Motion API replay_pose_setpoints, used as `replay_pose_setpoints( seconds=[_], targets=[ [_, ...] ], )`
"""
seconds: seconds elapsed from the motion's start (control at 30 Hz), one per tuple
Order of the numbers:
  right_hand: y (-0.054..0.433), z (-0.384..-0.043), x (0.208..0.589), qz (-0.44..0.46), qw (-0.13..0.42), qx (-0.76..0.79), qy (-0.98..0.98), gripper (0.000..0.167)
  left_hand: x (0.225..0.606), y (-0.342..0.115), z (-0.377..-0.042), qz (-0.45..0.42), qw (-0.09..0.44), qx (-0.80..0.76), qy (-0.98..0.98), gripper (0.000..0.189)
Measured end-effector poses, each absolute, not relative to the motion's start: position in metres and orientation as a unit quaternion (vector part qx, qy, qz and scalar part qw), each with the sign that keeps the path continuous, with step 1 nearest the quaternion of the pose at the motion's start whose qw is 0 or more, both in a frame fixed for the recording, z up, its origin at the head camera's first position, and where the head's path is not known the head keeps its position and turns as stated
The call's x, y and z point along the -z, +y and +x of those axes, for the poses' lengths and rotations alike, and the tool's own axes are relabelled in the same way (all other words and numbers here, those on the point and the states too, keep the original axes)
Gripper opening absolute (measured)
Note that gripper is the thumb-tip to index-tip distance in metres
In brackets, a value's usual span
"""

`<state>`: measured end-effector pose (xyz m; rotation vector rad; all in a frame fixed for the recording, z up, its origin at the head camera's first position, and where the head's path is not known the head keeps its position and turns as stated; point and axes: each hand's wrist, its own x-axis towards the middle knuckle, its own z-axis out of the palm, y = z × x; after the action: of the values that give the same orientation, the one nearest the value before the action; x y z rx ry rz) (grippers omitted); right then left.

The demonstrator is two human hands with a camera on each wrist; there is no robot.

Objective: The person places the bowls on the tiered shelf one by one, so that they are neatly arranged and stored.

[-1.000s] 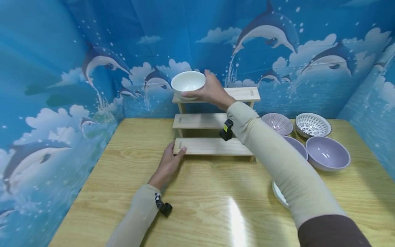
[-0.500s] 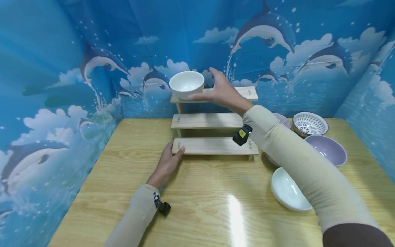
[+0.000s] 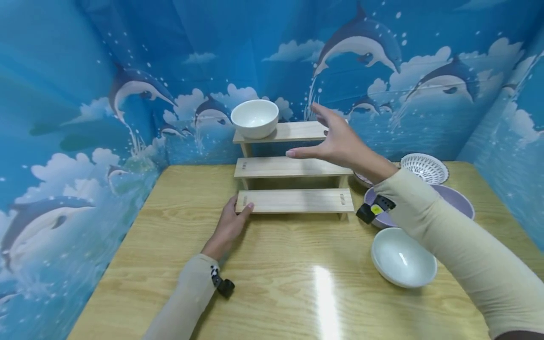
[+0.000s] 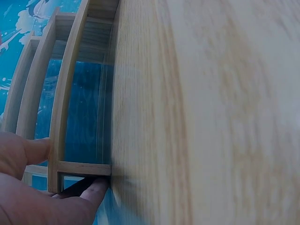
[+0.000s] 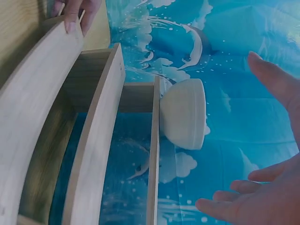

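Note:
A three-step wooden shelf [image 3: 295,200] stands at the back of the table. On the left end of its top step sits a white bowl [image 3: 255,119], upright; the right wrist view shows the same bowl [image 5: 182,115] from the side. My left hand [image 3: 229,223] grips the left end of the lowest step, thumb over the board; in the left wrist view the fingertips [image 4: 96,190] reach beneath it. My right hand [image 3: 340,144] is apart from the bowl, in front of the shelf's right side, with thumb and fingers spread and nothing between them.
To the right stand a pale bowl [image 3: 403,259], lavender bowls [image 3: 456,200] partly behind the right forearm, and a patterned bowl [image 3: 425,167]. A striped bowl there is mostly hidden. A dolphin-print cloth [image 3: 263,52] hangs behind the wooden table [image 3: 272,283].
My right hand has let go of the white bowl and moved right and down, away from it. The bowl stays on the top step. My left hand keeps its place.

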<state>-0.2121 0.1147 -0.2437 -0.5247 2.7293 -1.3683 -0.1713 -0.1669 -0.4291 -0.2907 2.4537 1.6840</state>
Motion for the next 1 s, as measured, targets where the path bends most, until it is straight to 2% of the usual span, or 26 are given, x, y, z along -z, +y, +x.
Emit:
replay_pose_setpoints(
  seconds=[0.63, 1.0],
  targets=[
    [0.207, -0.136, 0.279, -0.109, 0.022, 0.451, 0.886, 0.114, 0.429, -0.168, -0.170, -0.104, 0.084, -0.551, 0.824, 0.071],
    [0.252, -0.099, 0.312, -0.118, -0.028, 0.419, 0.900, 0.116, 0.428, -0.167, -0.170, -0.105, 0.090, -0.556, 0.820, 0.071]
  ],
)
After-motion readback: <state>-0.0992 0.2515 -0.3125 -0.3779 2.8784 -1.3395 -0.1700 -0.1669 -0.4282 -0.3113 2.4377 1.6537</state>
